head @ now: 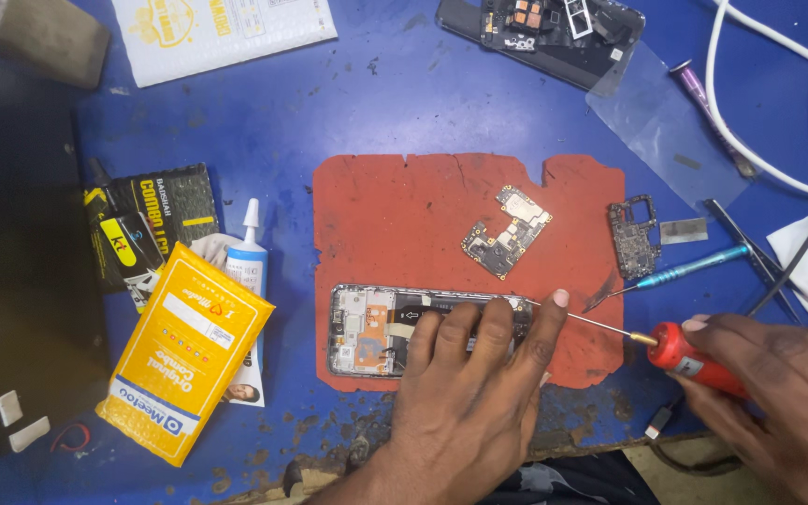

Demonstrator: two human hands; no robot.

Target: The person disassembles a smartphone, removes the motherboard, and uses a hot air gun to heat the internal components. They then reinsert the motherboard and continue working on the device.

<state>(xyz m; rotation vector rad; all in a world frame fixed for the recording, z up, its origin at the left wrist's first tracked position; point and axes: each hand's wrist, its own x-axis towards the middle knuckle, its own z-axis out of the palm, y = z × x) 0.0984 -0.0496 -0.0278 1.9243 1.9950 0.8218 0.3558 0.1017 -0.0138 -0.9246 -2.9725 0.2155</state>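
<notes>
opened phone pinned flat, red tool tip at its top edge

my left hand (479, 374) lies flat on the opened phone (381, 329), fingers spread across its right half. it's pressing, not grasping, probably so the frame can't slide on the red mat (395, 224). the phone sits at the mat's near edge, internals up, orange flex showing on the left.

my right hand (778, 393) has a closed grip round the red-handled tool (699, 360). its thin metal shaft runs left to the phone's upper right corner, by my left forefinger, which seems to steady the tip.

two loose circuit boards (507, 232) lie further back on the mat, a third just off its right edge, clear of the work. blue screwdriver (680, 273) is near the right hand. glue tube (247, 257) and yellow packet (184, 351) sit left on the blue bench (376, 103).
</notes>
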